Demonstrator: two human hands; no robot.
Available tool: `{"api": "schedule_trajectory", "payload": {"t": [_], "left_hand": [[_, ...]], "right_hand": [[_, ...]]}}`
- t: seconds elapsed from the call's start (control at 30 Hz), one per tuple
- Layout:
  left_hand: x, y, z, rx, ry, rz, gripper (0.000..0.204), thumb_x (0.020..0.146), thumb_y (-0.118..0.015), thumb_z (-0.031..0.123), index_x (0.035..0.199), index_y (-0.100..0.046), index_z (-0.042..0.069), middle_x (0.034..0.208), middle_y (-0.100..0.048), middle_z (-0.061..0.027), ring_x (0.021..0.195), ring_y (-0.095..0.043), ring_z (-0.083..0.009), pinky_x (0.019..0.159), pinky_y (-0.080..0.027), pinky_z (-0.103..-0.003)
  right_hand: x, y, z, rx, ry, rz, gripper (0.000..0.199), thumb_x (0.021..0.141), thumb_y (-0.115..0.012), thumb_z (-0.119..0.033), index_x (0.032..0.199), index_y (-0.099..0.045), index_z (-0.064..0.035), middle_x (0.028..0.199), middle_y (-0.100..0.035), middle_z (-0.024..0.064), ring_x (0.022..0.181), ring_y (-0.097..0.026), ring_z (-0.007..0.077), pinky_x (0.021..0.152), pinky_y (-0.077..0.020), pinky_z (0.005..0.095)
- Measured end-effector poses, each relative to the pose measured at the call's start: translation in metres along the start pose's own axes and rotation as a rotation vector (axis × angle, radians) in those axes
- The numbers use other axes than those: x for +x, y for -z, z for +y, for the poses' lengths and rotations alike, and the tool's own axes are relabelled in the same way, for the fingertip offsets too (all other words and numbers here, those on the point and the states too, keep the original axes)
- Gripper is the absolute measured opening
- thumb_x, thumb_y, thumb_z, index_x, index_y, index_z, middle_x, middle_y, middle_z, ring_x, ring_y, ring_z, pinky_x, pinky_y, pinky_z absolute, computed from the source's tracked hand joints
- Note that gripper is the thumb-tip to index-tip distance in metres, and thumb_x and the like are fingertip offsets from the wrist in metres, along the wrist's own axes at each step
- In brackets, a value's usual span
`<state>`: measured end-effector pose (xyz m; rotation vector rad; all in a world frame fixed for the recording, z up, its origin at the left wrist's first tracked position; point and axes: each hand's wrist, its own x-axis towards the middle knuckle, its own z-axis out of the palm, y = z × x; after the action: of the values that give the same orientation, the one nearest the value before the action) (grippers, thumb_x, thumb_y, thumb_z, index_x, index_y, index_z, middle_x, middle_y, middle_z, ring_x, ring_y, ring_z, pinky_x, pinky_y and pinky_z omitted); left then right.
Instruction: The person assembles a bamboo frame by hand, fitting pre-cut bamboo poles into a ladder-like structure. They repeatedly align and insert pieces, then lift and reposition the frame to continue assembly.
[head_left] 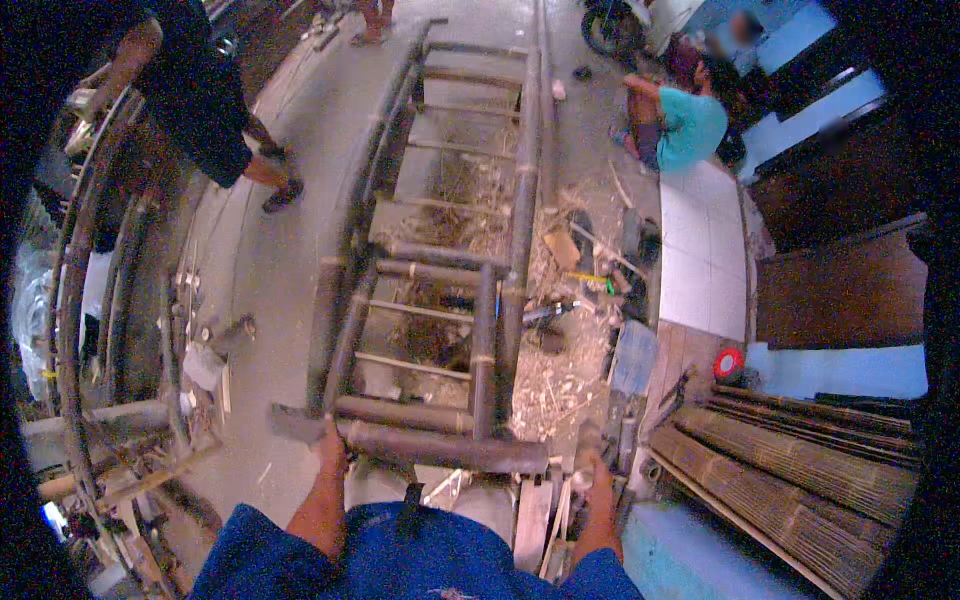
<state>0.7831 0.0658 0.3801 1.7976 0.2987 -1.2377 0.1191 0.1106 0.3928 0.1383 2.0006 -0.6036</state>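
Observation:
A ladder-like bamboo frame stretches away in front of me, with thick dark side poles and thinner rungs between them. Across its near end runs a thick bamboo crosspiece. My left hand is closed around this crosspiece close to its left end, which sticks out past the hand. To the right of the crosspiece's other end is my right hand, apart from it and low over the cluttered ground. Motion smears its fingers, so whether it holds anything is unclear.
Wood shavings and hand tools lie right of the frame. Woven bamboo panels are stacked at the right. A person in a teal shirt sits at the far right; another in dark clothes stands at the left near curved bamboo poles.

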Motion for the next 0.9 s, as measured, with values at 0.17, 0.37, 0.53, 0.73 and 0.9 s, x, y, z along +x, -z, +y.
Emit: {"api": "schedule_trajectory", "payload": {"t": [0.17,0.37,0.53,0.73,0.9], "left_hand": [[0.033,0.025,-0.026,0.169,-0.202,0.185,0.090,0.087,-0.066,0.064,0.143,-0.042,-0.002,0.132,-0.057,-0.0161,0.114,-0.059,-0.0302,0.089,-0.053,-0.045],[0.007,0.008,-0.027,0.279,-0.402,0.408,0.084,0.089,-0.069,0.058,0.136,-0.046,-0.008,0.129,-0.058,-0.0196,0.112,-0.059,-0.0289,0.097,-0.050,-0.041],[0.016,0.013,-0.038,0.226,-0.372,0.447,0.096,0.084,-0.069,0.068,0.139,-0.044,-0.007,0.128,-0.058,-0.0202,0.109,-0.058,-0.0266,0.093,-0.050,-0.042],[0.008,-0.007,-0.033,-0.010,-0.361,0.316,0.102,0.082,-0.067,0.073,0.146,-0.038,-0.001,0.127,-0.060,-0.0193,0.102,-0.060,-0.0296,0.088,-0.052,-0.042],[-0.025,-0.045,-0.015,-0.004,-0.290,0.576,0.102,0.081,-0.065,0.075,0.141,-0.039,-0.002,0.123,-0.061,-0.0203,0.098,-0.063,-0.0341,0.082,-0.054,-0.044]], "right_hand": [[0.044,0.003,-0.018,0.038,0.155,0.127,0.056,0.083,-0.071,-0.050,0.116,-0.064,-0.0058,0.100,-0.064,0.0133,0.068,-0.062,0.0282,0.051,-0.0522,0.0428],[0.065,0.012,-0.019,-0.270,-0.037,0.198,0.060,0.088,-0.063,-0.056,0.124,-0.060,-0.0084,0.093,-0.061,0.0135,0.065,-0.059,0.0277,0.050,-0.0457,0.0400],[0.000,-0.040,0.015,-0.021,-0.036,-0.288,0.062,0.096,-0.050,-0.064,0.134,-0.055,-0.0150,0.099,-0.064,0.0150,0.080,-0.067,0.0311,0.065,-0.0573,0.0424],[-0.072,-0.129,0.012,0.272,-0.274,-0.524,0.066,0.093,-0.052,-0.065,0.128,-0.059,-0.0098,0.118,-0.067,0.0161,0.096,-0.068,0.0384,0.081,-0.0573,0.0599],[-0.098,-0.150,-0.001,0.158,-0.115,-0.404,0.056,0.089,-0.056,-0.053,0.116,-0.062,-0.0034,0.105,-0.069,0.0163,0.090,-0.070,0.0367,0.076,-0.0596,0.0551]]}}
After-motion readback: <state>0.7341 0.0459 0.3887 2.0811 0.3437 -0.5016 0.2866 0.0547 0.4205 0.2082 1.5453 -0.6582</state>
